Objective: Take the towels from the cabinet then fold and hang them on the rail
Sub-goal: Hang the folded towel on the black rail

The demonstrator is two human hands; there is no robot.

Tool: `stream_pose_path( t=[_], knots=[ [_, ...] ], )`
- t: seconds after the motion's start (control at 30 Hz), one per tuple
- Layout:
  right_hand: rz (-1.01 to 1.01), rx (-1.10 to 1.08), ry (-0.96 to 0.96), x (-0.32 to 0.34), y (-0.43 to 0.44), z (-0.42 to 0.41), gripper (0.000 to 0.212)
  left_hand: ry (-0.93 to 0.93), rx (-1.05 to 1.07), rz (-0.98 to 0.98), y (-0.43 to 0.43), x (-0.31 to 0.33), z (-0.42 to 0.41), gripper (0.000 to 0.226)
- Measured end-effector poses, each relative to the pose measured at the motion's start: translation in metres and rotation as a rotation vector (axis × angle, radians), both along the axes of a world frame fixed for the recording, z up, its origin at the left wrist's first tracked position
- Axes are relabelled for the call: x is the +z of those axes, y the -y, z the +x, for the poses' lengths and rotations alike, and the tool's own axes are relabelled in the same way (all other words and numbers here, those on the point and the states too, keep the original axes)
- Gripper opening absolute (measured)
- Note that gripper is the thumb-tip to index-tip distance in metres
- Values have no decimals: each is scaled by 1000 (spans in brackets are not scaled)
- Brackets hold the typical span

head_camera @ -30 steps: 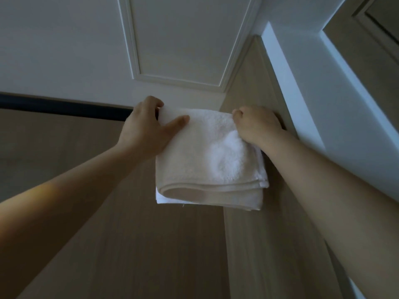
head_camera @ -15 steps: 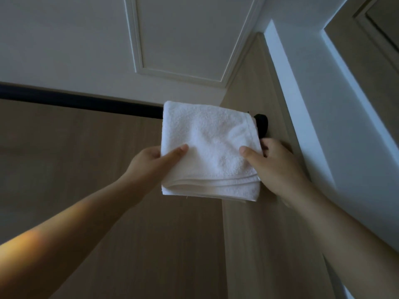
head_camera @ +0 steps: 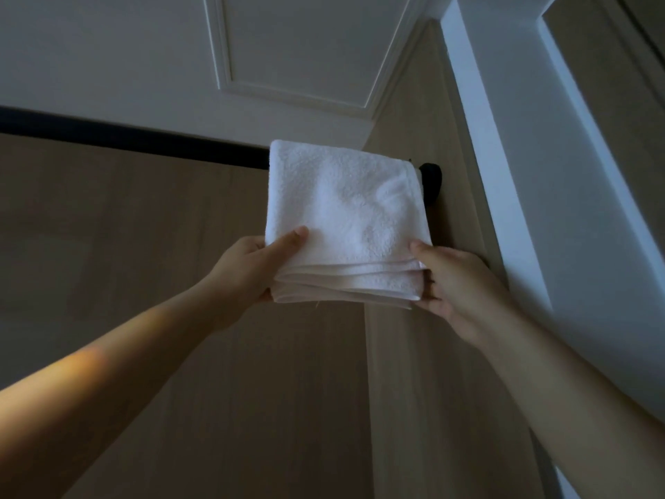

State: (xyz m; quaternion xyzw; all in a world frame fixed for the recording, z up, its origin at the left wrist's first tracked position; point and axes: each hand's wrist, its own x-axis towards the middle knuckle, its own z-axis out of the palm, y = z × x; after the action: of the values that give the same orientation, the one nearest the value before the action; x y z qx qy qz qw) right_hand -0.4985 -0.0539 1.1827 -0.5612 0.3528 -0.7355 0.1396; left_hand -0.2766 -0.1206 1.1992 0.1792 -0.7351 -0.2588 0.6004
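Note:
A folded white towel [head_camera: 345,207] hangs over the black rail [head_camera: 144,144] at its right end, beside the round black wall mount [head_camera: 431,178]. My left hand [head_camera: 252,268] pinches the towel's lower left corner, thumb on the front and fingers behind. My right hand [head_camera: 453,279] holds the lower right corner the same way, thumb on the front face. The back layers of the towel are hidden behind the front one.
The rail runs left across a wood-grain wall [head_camera: 144,282]. A second wood panel [head_camera: 414,354] meets it at the corner on the right. Above is a white panelled ceiling [head_camera: 288,48], and a white frame [head_camera: 539,174] stands to the right.
Both hands slid from the top of the towel at the rail down to its lower corners. The towel now hangs flatter and straighter over the rail.

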Motion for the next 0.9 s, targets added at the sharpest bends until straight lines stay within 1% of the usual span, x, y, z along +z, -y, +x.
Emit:
stream_pose_path(
  t=[0.07, 0.1, 0.17, 0.23, 0.33, 0.43, 0.5, 0.57, 0.63, 0.67, 0.83, 0.9],
  knots=[
    [-15, -57, 2, -1, -1, 0, 21, -14, -6, -9, -1, -2, 1, 45],
    [-21, -78, 9, -2, -2, 1, 19, -19, 4, -17, -1, -4, 1, 44],
    [3, -57, 69, -4, -3, 2, 19, -35, 15, -19, 0, -6, 2, 44],
    [63, 17, 127, -5, -5, 4, 28, -41, -5, -5, 1, -8, 2, 44],
    [175, 157, 182, -6, -6, 2, 27, -42, -134, 35, 1, -9, 2, 39],
    [254, 333, 280, -10, -4, -2, 35, 8, -247, 45, -2, -9, 4, 37],
    [193, 409, 348, -13, -4, -1, 24, 49, -232, 21, -2, -9, 6, 37],
    [100, 464, 379, -15, -4, 0, 15, 88, -159, -25, -2, -10, 7, 36],
    [45, 472, 374, -17, -4, 1, 15, 103, -90, -54, -2, -10, 7, 33],
    [48, 468, 363, -17, -6, 2, 17, 107, -67, -67, -2, -10, 8, 33],
    [168, 446, 284, -14, -17, 0, 37, 78, -48, -89, 3, -11, 6, 31],
    [194, 426, 244, -12, -22, -1, 40, 51, -46, -93, 6, -12, 5, 29]
  ],
)
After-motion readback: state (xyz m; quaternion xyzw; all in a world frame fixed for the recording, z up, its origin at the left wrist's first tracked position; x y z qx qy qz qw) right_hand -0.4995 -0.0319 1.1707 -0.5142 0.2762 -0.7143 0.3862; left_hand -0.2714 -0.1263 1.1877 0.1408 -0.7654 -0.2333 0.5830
